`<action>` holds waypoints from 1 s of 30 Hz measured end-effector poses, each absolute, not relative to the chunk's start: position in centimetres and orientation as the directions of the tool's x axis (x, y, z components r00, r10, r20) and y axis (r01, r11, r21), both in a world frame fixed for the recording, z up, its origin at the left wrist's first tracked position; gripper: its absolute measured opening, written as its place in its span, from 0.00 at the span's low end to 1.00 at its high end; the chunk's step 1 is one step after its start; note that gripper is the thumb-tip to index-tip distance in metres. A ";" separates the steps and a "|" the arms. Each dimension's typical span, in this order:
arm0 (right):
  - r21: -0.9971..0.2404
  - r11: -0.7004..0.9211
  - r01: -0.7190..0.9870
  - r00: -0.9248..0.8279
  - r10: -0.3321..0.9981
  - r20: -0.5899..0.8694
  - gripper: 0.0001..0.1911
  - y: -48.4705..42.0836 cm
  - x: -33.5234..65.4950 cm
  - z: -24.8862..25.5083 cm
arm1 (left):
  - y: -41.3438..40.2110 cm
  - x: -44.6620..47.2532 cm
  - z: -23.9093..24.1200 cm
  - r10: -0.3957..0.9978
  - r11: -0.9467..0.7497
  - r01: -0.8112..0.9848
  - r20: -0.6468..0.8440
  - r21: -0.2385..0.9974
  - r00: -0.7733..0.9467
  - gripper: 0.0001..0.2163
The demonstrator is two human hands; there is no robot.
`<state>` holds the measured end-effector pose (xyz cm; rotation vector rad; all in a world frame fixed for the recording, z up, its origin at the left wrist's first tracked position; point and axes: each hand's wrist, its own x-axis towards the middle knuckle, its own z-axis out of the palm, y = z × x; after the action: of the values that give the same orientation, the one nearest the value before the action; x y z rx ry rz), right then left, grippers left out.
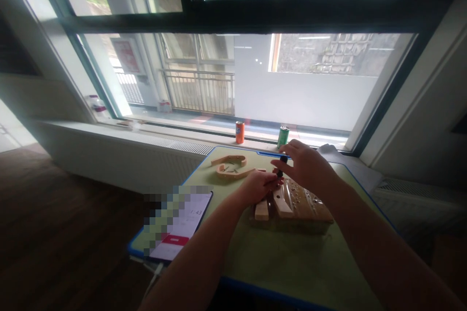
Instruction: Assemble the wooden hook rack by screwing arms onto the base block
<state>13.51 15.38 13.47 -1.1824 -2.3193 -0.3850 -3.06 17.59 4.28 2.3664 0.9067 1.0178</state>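
In the head view my right hand grips the upright black handle of what looks like a screwdriver; its tip is hidden. My left hand is closed just below, its fingertips close to the tool's lower end, pressing on a pale wooden piece. Beside it lies another shaped wooden piece with a dark hole. Both rest over a brown wooden block that has many small holes and shiny clear film or tape on it.
Curved wooden pieces and small screws lie at the table's far left. A lit phone with a white cable is near the left edge. An orange can and a green can stand on the sill beyond the blue-edged table.
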 end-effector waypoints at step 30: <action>-0.905 0.402 0.138 0.322 0.846 0.425 0.16 16.1 21.2 3.4 | 18.5 -4.0 2.1 0.890 -0.358 0.204 0.400 0.911 -0.221 0.16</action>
<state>21.22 16.06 3.36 -1.0784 -1.1700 0.6083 -4.02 18.46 2.12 1.4913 1.3160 1.6276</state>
